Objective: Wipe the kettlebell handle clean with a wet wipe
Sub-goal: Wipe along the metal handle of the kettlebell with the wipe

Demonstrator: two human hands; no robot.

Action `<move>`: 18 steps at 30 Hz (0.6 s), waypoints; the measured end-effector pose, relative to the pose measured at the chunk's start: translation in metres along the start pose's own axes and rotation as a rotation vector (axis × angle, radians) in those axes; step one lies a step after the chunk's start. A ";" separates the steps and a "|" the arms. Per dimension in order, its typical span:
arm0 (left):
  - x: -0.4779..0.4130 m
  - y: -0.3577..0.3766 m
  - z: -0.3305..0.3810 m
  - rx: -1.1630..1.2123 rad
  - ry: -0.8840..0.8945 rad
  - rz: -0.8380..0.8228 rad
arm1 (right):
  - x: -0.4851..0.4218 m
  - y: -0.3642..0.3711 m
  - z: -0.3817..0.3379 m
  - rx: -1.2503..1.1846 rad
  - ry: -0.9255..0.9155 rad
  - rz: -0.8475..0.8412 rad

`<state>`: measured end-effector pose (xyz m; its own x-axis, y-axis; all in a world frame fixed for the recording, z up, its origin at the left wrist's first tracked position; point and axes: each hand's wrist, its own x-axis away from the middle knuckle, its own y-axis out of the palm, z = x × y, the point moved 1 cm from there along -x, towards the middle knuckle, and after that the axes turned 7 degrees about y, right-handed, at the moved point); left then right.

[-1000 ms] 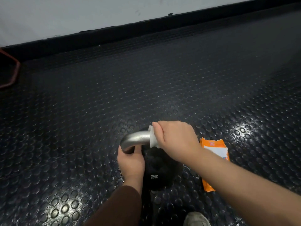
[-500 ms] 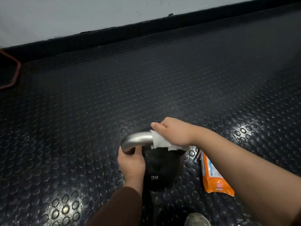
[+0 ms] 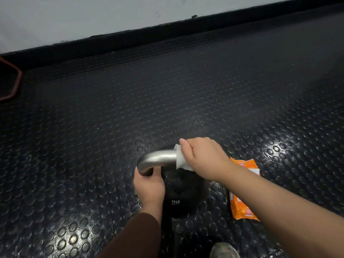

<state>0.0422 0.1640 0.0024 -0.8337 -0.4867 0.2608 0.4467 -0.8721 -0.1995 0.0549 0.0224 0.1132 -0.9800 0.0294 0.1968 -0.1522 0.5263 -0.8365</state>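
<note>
On the studded floor mat (image 3: 93, 127), low in the head view, just ahead of a shoe toe (image 3: 223, 250):

Item 1, kettlebell handle (image 3: 158, 158). Bare steel, arching over the black kettlebell body (image 3: 182, 194), which is standing upright on the mat. The left bend and the top of the arch are showing uncovered. The right part is lying under the wipe and hand.

Item 2, wet wipe (image 3: 179, 161). White, now wrapping round the bar again as a neat collar. Half a second ago it was trailing loose beneath the bar. A second ago it was sitting much as it is now. It appears to be working round the bar, not along it, so the uncovered stretch is probably waiting its turn.

Item 3, right hand (image 3: 202, 157). Clenched over the wipe and bar from above, knuckles up, thumb lying along the near side of the wipe. The wrist is rolling back on top after dipping to the far side. The bare forearm is reaching in from the lower right.

Item 4, left hand (image 3: 149, 185). Gripping the foot of the handle's left bend, thumb hooking inside the arch, apparently steadying the weight. Its place is unchanged over the second. A brown sleeve (image 3: 135, 237) is covering the forearm.

Item 5, orange wipes packet (image 3: 242, 202). Lying flat on the mat just right of the kettlebell, partly hidden by the right forearm.

Item 6, red tube frame (image 3: 15, 81), at the far left edge, well apart.
</note>
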 end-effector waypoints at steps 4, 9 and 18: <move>0.000 0.000 -0.001 -0.002 0.016 -0.002 | -0.013 -0.010 0.001 -0.144 0.060 -0.256; 0.001 -0.001 0.001 0.023 0.016 0.000 | -0.009 -0.006 -0.006 -0.106 0.121 -0.165; 0.002 -0.001 0.002 0.035 0.028 0.001 | 0.003 0.000 -0.012 0.106 0.033 0.058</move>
<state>0.0412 0.1641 0.0051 -0.8418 -0.4863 0.2340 0.4582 -0.8732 -0.1663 0.0533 0.0325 0.1197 -0.9830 0.0865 0.1617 -0.1095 0.4304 -0.8960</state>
